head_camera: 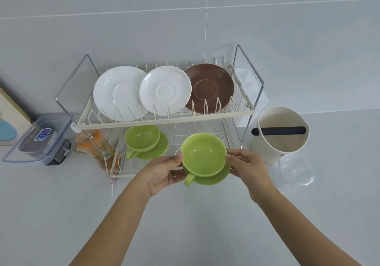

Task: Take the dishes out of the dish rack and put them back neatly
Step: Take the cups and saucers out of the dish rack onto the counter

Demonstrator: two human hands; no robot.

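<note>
A two-tier wire dish rack point(164, 119) stands against the wall. Its top tier holds two white saucers point(117, 92) point(164, 89) and a brown saucer point(209, 87), all leaning upright. A green cup on its green saucer point(141, 140) sits at the left of the lower tier. At the lower tier's front edge, a second green cup point(203, 155) rests on a green saucer point(216, 176), handle toward me. My left hand point(162, 173) holds this set at its left side, and my right hand point(246, 165) holds it at its right side.
A white bucket-like container with a black bar point(279, 136) stands right of the rack, a clear glass lid point(296, 169) in front of it. Left of the rack lie an orange bottle point(96, 146) and a clear plastic box point(39, 138). The counter point(185, 214) is pale grey.
</note>
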